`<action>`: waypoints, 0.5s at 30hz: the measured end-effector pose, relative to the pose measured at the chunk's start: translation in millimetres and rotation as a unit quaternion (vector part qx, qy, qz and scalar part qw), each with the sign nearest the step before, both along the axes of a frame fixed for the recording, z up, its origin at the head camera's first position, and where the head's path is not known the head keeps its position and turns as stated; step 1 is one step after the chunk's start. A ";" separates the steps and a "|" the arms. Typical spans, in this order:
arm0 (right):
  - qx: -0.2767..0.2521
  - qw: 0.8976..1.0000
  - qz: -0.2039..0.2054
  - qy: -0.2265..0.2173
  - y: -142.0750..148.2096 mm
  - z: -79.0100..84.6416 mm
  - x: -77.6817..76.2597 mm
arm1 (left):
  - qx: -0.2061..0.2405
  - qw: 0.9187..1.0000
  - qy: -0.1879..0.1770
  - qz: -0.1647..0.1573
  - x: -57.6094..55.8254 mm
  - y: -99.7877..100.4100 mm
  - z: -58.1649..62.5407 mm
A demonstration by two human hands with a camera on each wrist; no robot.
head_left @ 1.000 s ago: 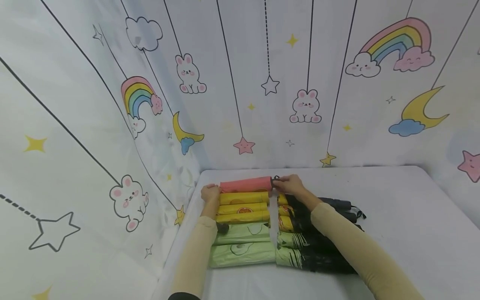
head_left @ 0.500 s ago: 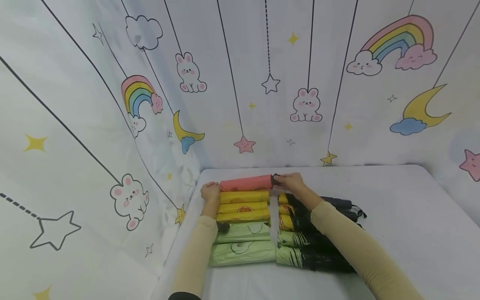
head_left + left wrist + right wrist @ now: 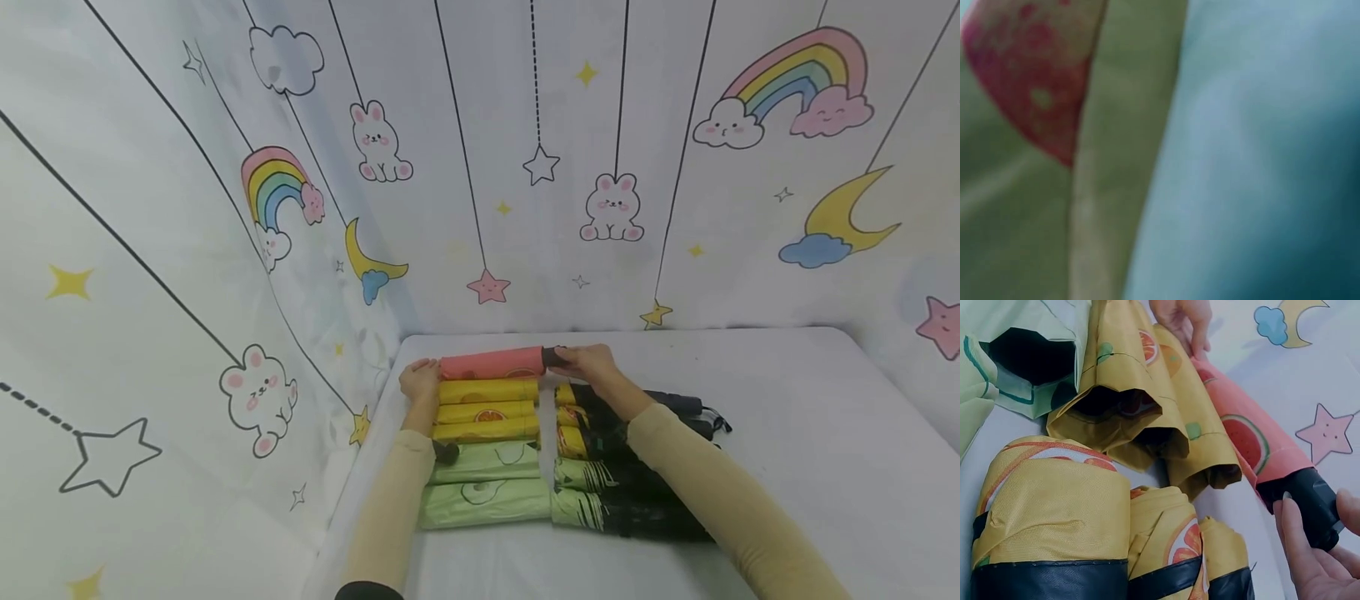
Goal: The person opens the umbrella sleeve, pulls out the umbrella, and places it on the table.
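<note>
My left hand (image 3: pixel 420 379) pinches the far left end of a pink watermelon-print umbrella sleeve (image 3: pixel 491 364); in the right wrist view its fingers touch that narrow end. From the sleeve's other end sticks a black umbrella handle (image 3: pixel 1307 497). My right hand (image 3: pixel 592 367) grips this handle between thumb and fingers. How much of the umbrella lies inside the sleeve is hidden. Nearer to me lie several yellow orange-print sleeves (image 3: pixel 1116 375), their mouths gaping, and folded yellow umbrellas (image 3: pixel 1054 506) with black bands. The left wrist view holds only blurred, close fabric (image 3: pixel 1129 125) with a red patch.
Pale green avocado-print sleeves (image 3: pixel 487 504) lie in the front rows, with green-and-black folded umbrellas (image 3: pixel 581 512) to their right. Everything lies on a white-covered table (image 3: pixel 810 417). A cartoon-print curtain (image 3: pixel 450 208) rises behind and at the left.
My right hand has shifted slightly right, and more of the black handle shows beyond the pink sleeve's mouth. The left hand stays at the sleeve's left end.
</note>
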State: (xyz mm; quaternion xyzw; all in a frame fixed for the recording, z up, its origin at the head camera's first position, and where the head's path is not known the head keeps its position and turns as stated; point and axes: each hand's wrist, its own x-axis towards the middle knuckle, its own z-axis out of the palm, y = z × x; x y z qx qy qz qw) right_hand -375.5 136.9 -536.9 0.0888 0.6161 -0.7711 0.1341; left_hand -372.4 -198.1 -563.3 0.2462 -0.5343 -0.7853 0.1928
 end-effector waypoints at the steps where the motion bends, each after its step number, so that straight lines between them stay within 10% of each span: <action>1: -0.003 1.000 0.001 0.001 0.0 0.7 0.1 | 0.007 1.000 0.003 0.001 -0.4 -0.2 -0.3; 15: -0.019 1.000 0.007 0.009 3.7 5.5 0.4 | 0.038 0.999 0.012 0.017 -1.5 -2.2 1.2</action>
